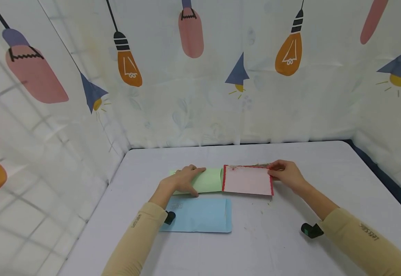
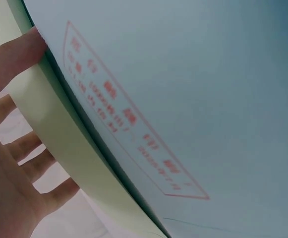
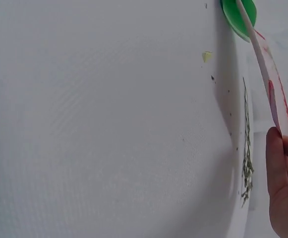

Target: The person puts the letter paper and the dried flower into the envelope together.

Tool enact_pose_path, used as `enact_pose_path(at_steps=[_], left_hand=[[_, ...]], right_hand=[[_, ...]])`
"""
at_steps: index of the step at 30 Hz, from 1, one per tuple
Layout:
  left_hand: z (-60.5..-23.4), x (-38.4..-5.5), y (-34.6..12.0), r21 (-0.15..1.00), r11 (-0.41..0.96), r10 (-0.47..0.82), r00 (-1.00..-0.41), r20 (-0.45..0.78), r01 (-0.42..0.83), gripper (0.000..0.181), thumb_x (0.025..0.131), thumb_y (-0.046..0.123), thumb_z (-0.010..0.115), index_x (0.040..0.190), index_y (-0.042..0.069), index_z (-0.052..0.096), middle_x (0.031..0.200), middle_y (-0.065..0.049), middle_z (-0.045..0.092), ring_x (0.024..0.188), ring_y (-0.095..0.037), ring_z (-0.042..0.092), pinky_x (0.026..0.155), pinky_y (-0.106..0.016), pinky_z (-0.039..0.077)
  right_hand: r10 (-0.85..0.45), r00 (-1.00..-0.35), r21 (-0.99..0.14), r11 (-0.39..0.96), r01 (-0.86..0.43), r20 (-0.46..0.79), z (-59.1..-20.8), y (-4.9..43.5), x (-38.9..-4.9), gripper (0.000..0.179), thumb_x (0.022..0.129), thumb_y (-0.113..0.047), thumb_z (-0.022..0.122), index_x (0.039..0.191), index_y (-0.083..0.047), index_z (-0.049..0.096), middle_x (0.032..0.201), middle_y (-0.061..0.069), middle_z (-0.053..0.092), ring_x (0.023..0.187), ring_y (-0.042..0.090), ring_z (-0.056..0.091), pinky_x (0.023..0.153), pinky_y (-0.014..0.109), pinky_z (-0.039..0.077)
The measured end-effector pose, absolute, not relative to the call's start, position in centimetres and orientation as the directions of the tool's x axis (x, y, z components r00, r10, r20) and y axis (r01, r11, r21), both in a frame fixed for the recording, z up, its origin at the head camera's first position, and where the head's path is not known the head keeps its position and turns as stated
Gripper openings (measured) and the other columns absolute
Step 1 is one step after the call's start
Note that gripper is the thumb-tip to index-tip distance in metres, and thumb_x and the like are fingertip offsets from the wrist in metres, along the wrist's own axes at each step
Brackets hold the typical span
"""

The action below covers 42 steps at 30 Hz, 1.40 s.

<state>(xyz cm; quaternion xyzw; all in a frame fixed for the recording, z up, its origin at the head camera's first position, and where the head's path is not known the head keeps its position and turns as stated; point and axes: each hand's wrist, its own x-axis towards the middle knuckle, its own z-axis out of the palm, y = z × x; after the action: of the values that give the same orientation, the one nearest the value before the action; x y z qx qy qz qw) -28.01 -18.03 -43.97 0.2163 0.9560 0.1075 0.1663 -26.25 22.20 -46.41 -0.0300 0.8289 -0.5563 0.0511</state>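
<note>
My left hand (image 1: 185, 181) spans a light green envelope (image 1: 211, 181), thumb along its near edge and fingers toward the far one. In the right wrist view the mouth of that envelope (image 3: 243, 17) bows open, and the end of a pink card overlaps it. This card (image 1: 247, 180) has red borders along its sides. My right hand (image 1: 286, 175) pinches its right end between thumb and fingers. A light blue envelope (image 1: 200, 215) lies in front of the green one, below my left wrist; red printing (image 2: 129, 119) shows on it close up.
Behind the card lies a thin dried sprig (image 3: 247, 158). Small plant crumbs (image 3: 207, 56) are scattered on the white table (image 1: 276, 234). A lamp-patterned curtain (image 1: 214, 107) hangs at the back and sides. Each wrist carries a small black camera (image 1: 311, 230).
</note>
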Motion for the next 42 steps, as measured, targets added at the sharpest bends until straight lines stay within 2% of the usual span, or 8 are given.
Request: enact_pose_path(at_steps=[4, 9, 18, 27, 34, 38, 42], left_hand=[[-44.0, -28.1, -18.0, 0.272, 0.884, 0.45, -0.851, -0.271, 0.38, 0.097, 0.079, 0.034, 0.089, 0.16, 0.026, 0.037, 0.152, -0.012, 0.042, 0.131, -0.037, 0.045, 0.101, -0.061, 0.042], [-44.1, -28.1, -18.0, 0.271, 0.882, 0.454, -0.847, -0.276, 0.385, 0.097, 0.08, 0.034, 0.089, 0.161, 0.026, 0.036, 0.152, -0.011, 0.041, 0.132, -0.037, 0.044, 0.102, -0.061, 0.042], [-43.9, -27.8, -17.9, 0.282, 0.882, 0.452, -0.849, -0.275, 0.378, 0.097, 0.079, 0.034, 0.089, 0.161, 0.024, 0.037, 0.152, -0.012, 0.041, 0.132, -0.038, 0.044, 0.103, -0.062, 0.041], [-44.2, -27.9, -17.9, 0.293, 0.879, 0.455, -0.847, -0.274, 0.377, 0.097, 0.079, 0.034, 0.09, 0.16, 0.024, 0.038, 0.153, -0.013, 0.041, 0.134, -0.038, 0.043, 0.103, -0.062, 0.04], [-44.0, -28.1, -18.2, 0.284, 0.875, 0.465, -0.844, -0.265, 0.393, 0.099, 0.079, 0.034, 0.091, 0.161, 0.025, 0.037, 0.155, -0.012, 0.04, 0.138, -0.037, 0.041, 0.105, -0.062, 0.038], [-44.0, -28.3, -18.2, 0.285, 0.873, 0.47, -0.841, -0.267, 0.397, 0.099, 0.078, 0.034, 0.092, 0.161, 0.024, 0.037, 0.156, -0.013, 0.039, 0.14, -0.036, 0.04, 0.107, -0.062, 0.038], [-43.9, -28.4, -18.2, 0.284, 0.872, 0.471, -0.841, -0.266, 0.398, 0.1, 0.078, 0.035, 0.091, 0.161, 0.024, 0.037, 0.156, -0.013, 0.039, 0.139, -0.036, 0.04, 0.107, -0.061, 0.038]], right_hand=[[-0.098, -0.994, -0.932, 0.362, 0.004, -0.042, -46.2, 22.0, -26.1, 0.031, 0.1, -0.01, 0.069, 0.124, 0.007, 0.062, 0.115, 0.021, 0.063, 0.091, 0.019, 0.068, 0.081, 0.027, 0.058], [-0.172, -0.983, -0.926, 0.376, -0.002, -0.067, -46.5, 22.0, -25.9, 0.029, 0.097, -0.01, 0.072, 0.121, 0.005, 0.065, 0.112, 0.018, 0.065, 0.092, 0.023, 0.067, 0.079, 0.028, 0.059], [-0.258, -0.962, -0.898, 0.439, -0.033, -0.091, -45.4, 22.0, -26.5, 0.017, 0.093, -0.003, 0.073, 0.107, 0.007, 0.07, 0.098, 0.015, 0.07, 0.079, 0.025, 0.072, 0.075, 0.032, 0.06], [-0.296, -0.944, -0.861, 0.509, -0.024, -0.149, -44.7, 22.1, -26.8, 0.009, 0.093, -0.002, 0.072, 0.098, 0.005, 0.073, 0.091, 0.012, 0.07, 0.076, 0.023, 0.071, 0.073, 0.032, 0.06], [-0.275, -0.95, -0.857, 0.515, -0.017, -0.146, -44.5, 21.0, -28.0, 0.014, 0.094, -0.004, 0.073, 0.104, 0.006, 0.073, 0.093, 0.012, 0.07, 0.076, 0.021, 0.071, 0.074, 0.03, 0.06], [-0.215, -0.97, -0.875, 0.484, -0.005, -0.113, -45.2, 19.5, -28.4, 0.022, 0.094, -0.007, 0.074, 0.111, 0.006, 0.068, 0.098, 0.015, 0.072, 0.078, 0.021, 0.072, 0.074, 0.029, 0.059], [-0.155, -0.983, -0.898, 0.439, 0.023, -0.101, -46.1, 18.1, -28.8, 0.024, 0.094, -0.008, 0.076, 0.112, 0.005, 0.067, 0.1, 0.016, 0.07, 0.077, 0.019, 0.071, 0.073, 0.027, 0.059]])
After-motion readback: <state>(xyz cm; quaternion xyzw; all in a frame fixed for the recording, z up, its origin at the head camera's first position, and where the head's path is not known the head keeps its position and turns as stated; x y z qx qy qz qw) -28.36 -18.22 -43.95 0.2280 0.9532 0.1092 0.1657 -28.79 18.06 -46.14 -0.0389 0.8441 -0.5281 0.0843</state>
